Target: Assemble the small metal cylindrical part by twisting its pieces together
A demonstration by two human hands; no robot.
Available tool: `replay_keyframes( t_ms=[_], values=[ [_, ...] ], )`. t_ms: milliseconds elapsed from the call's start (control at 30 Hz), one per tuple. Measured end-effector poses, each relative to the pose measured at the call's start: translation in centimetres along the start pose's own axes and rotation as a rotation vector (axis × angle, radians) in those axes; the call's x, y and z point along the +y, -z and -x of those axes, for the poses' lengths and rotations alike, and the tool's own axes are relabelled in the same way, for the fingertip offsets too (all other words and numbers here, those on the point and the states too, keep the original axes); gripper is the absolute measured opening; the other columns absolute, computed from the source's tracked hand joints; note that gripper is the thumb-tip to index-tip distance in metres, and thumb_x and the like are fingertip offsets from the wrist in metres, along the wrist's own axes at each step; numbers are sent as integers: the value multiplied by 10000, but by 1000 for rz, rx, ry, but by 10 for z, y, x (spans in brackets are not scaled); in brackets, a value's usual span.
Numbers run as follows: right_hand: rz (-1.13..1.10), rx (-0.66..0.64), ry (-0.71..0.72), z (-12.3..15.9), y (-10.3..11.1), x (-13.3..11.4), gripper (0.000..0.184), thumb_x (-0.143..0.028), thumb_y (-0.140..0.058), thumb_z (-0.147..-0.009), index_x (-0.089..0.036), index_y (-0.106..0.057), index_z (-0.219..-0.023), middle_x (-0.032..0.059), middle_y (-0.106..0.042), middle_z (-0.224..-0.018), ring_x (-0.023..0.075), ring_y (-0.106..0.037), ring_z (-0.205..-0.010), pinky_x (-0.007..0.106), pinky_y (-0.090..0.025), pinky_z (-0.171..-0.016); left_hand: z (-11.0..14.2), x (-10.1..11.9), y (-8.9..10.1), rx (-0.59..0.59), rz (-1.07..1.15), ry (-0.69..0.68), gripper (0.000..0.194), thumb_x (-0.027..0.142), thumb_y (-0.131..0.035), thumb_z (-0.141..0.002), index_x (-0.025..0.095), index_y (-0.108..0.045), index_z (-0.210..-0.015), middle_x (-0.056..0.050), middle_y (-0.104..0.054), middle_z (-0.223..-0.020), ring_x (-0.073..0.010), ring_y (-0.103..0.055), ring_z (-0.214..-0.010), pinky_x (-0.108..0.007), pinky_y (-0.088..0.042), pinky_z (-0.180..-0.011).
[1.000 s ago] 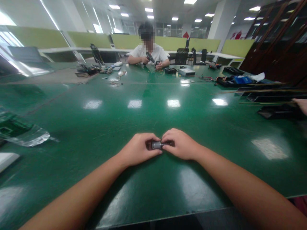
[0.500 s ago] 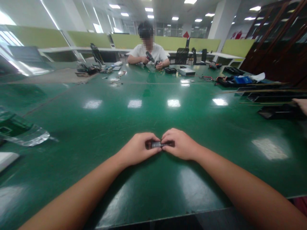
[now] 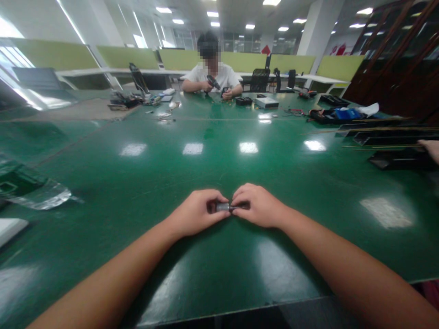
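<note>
A small grey metal cylinder (image 3: 222, 207) with a thin dark shaft lies between my hands, low over the green table (image 3: 219, 173). My left hand (image 3: 199, 211) is closed on the cylinder, thumb on the near side and fingers on the far side. Close by, my right hand (image 3: 259, 206) pinches the thin end where it meets the cylinder. The fingertips of both hands almost meet. Part of the shaft runs into the shade under my right palm, so its far end is hard to see. What exactly the cylinder is cannot be made out.
A clear plastic bottle (image 3: 44, 194) lies at the left, beside a white flat object (image 3: 10, 228). Black trays (image 3: 398, 159) with long thin rods stand at the right, near another person's hand (image 3: 431, 148). Across the table a co-worker (image 3: 214, 77) holds a power drill (image 3: 213, 82).
Both hands keep nearly the same place and grip on the cylinder. The co-worker's drill and head have shifted slightly.
</note>
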State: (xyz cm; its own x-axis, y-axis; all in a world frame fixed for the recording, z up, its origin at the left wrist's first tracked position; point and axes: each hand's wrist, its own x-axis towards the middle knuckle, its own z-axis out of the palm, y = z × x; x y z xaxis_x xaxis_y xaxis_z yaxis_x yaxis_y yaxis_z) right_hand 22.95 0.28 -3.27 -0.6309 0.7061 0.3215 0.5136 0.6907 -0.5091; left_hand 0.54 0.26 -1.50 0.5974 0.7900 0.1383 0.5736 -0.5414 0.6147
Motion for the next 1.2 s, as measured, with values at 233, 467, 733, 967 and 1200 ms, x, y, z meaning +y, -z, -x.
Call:
replay_keyframes(
  t_ms=[233,467,733,967,1200],
  values=[
    [11,-7,-15,1,2,0,101,-227,-705,-818,-200,-763,-896,59,-716,-991,192,-609,-939,328,-471,-862,0,-1,0,-5,10,-1,218,361,-697,-824,180,-711,-944,-29,-698,-818,-164,-635,-722,-244,-482,-650],
    [31,-22,-14,2,3,1,121,-228,-698,-815,-191,-766,-908,64,-715,-992,199,-609,-958,337,-474,-875,0,-2,1,-29,12,-13,227,369,-695,-828,177,-687,-949,-26,-673,-830,-163,-615,-728,-248,-468,-655],
    [48,-18,-3,4,5,2,121,-222,-706,-799,-196,-768,-899,65,-713,-999,200,-610,-963,341,-478,-879,0,-5,1,-56,2,-29,215,344,-696,-825,169,-664,-946,-24,-639,-834,-160,-589,-729,-252,-449,-659],
    [54,-30,-6,5,8,3,121,-218,-710,-789,-185,-767,-890,62,-719,-981,202,-614,-957,345,-483,-882,0,-3,1,-58,-6,-23,215,341,-696,-823,170,-660,-948,-24,-639,-846,-164,-592,-743,-260,-447,-671],
    [70,-29,-22,6,10,3,109,-222,-721,-778,-195,-768,-873,59,-717,-1001,206,-611,-965,352,-479,-896,-1,-1,3,-66,-11,-20,215,348,-689,-832,174,-656,-953,-21,-642,-847,-163,-593,-739,-265,-445,-669]
  ],
)
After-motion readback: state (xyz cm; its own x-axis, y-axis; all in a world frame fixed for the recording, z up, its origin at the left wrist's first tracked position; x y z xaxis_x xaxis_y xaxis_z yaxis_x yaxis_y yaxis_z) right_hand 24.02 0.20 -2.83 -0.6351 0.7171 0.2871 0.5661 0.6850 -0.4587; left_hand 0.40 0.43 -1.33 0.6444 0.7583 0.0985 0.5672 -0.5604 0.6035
